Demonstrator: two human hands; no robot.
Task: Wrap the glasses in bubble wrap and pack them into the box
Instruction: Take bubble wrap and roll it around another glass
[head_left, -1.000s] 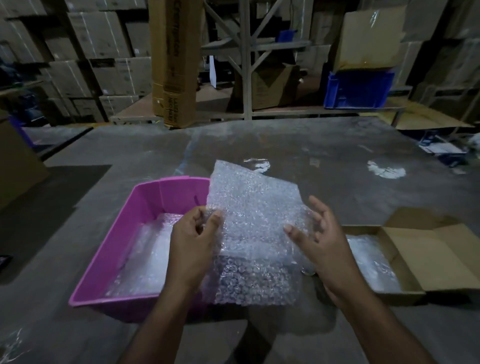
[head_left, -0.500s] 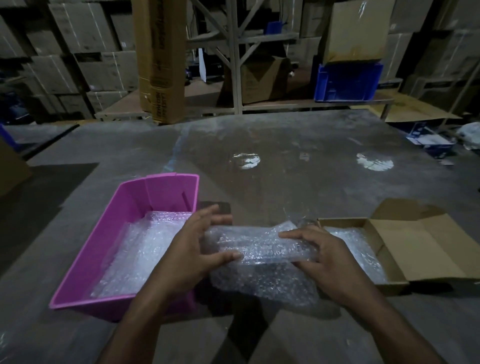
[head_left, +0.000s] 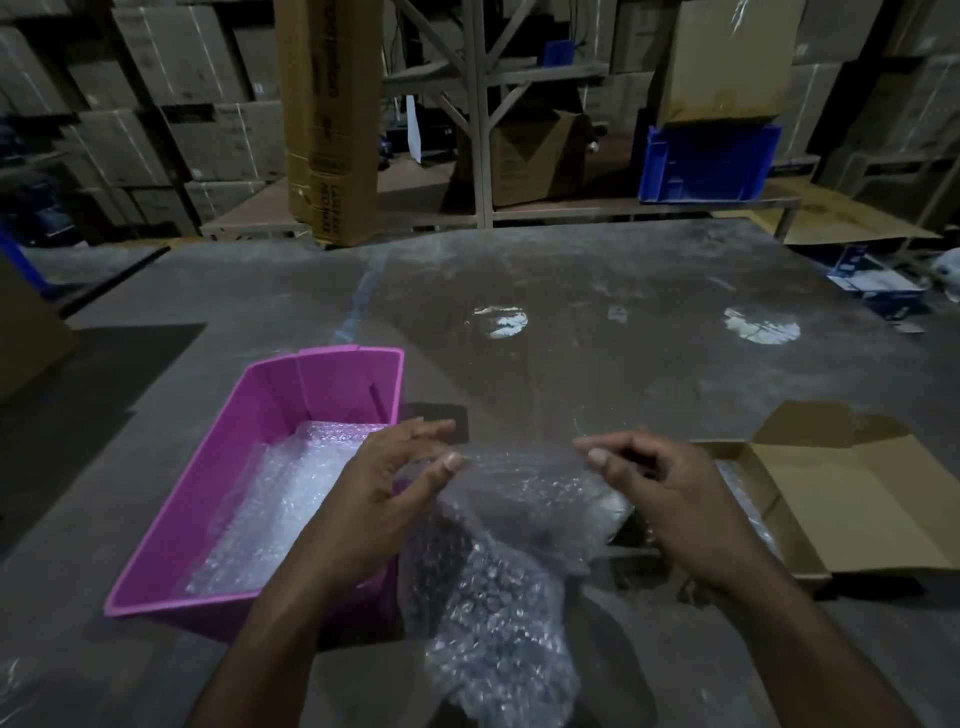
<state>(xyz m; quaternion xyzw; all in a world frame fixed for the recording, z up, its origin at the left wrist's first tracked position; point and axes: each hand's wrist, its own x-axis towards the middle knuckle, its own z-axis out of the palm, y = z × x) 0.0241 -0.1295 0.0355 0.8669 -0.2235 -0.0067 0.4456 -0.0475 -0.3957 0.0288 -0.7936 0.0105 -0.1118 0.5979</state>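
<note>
Bubble wrap sheet (head_left: 498, 561) hangs between both hands, near centre of the grey table (head_left: 597, 332), its lower part draping down toward the near edge. Left hand (head_left: 379, 499) pinches the sheet's top left corner w/ thumb and curled fingers; right hand (head_left: 670, 493) pinches the top right corner the same way. Can't tell whether a glass sits inside the wrap. Pink plastic bin (head_left: 218, 499) lies just left of the left hand, w/ more bubble wrap (head_left: 291, 499) lying in its bottom. Open cardboard box (head_left: 841, 509) is on the right, just beside the right hand, flap folded out to the far side; something wrapped in bubble wrap shows at its left end. Far bkgd: blue crate (head_left: 711, 166) on a low shelf, stacked cartons behind.
</note>
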